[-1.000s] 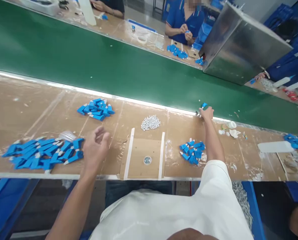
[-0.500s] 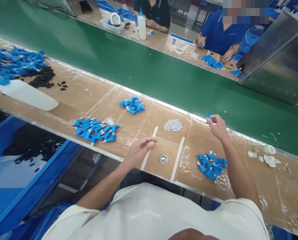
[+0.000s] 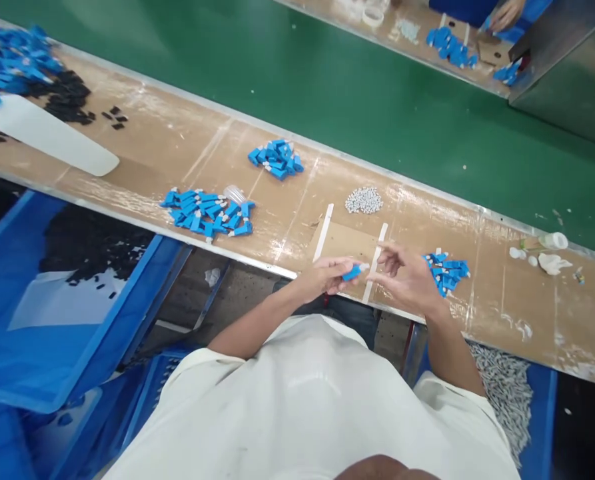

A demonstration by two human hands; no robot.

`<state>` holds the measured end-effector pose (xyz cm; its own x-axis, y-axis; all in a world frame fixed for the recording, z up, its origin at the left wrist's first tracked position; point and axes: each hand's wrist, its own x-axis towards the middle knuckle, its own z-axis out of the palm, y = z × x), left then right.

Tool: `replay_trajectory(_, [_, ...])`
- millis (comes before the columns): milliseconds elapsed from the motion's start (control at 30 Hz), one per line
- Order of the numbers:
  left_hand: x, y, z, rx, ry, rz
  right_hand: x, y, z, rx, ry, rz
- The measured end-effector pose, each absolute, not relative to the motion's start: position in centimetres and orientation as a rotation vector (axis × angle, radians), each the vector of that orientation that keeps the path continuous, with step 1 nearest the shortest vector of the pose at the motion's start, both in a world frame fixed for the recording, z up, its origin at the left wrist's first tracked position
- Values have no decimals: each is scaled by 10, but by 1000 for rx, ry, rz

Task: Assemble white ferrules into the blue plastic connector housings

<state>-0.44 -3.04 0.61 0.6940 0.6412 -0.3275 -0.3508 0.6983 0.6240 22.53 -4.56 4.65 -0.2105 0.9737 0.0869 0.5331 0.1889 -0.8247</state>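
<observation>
My left hand (image 3: 321, 276) is closed on a small blue plastic part with a white tip (image 3: 351, 273), held above the near edge of the bench. Just right of it is my right hand (image 3: 411, 279), its thumb and fingers apart, the thumb close to the white tip; whether they touch I cannot tell. Beyond the hands lies a pile of small grey-white pieces (image 3: 364, 200). One heap of blue parts (image 3: 447, 272) is partly behind my right hand. Two more, a near heap (image 3: 207, 213) and a far heap (image 3: 276, 159), lie to the left.
White tape strips (image 3: 324, 232) mark the bench (image 3: 497, 293). A green belt (image 3: 327, 93) runs behind it. Left are a large blue pile (image 3: 12, 57), black pieces (image 3: 67, 97) and a white scoop-like sheet (image 3: 52, 137). Blue bins (image 3: 72, 380) stand below. A co-worker's hand (image 3: 507, 15) shows across.
My right hand has come in from the far right side of the bench to beside my left hand. A blue part is now in my left hand. The view has tilted down.
</observation>
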Motion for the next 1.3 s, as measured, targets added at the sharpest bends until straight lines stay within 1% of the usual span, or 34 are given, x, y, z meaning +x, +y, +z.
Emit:
replay_trajectory(100, [-19,-26,-3,426,629,679,231,-52,22,-1621,-1467,914])
replay_trajectory(167, [-26,-23,-10,354,671,730,227,-57,3,-1686,-1315,985])
replay_trajectory(267, [-29,-21,-19,256,738,769,210,-60,-22,-1682,-1222,1094])
replay_trajectory(367, [-28,-21,-24,177,791,782,193,-56,-36,-1658,-1253,1039])
replay_trajectory(667, [-37,-21,-31,152,846,794,184,-38,-40,-1625,-1352,966])
replay_trajectory(900, [-39,-21,-32,138,843,805,190,-55,-30,-1622,-1558,691])
replay_trajectory(1000, [-37,-21,-33,118,844,811,189,-59,-33,-1601,-1586,561])
replay_trajectory(1133, [-35,-22,-35,117,841,822,184,-58,-39,-1538,-1637,481])
replay_trajectory(1200, [-35,-23,-35,115,853,830,183,-56,-40,-1500,-1687,471])
replay_trajectory(1300, [-35,-24,-34,102,869,849,188,-54,-38,-1509,-1726,544])
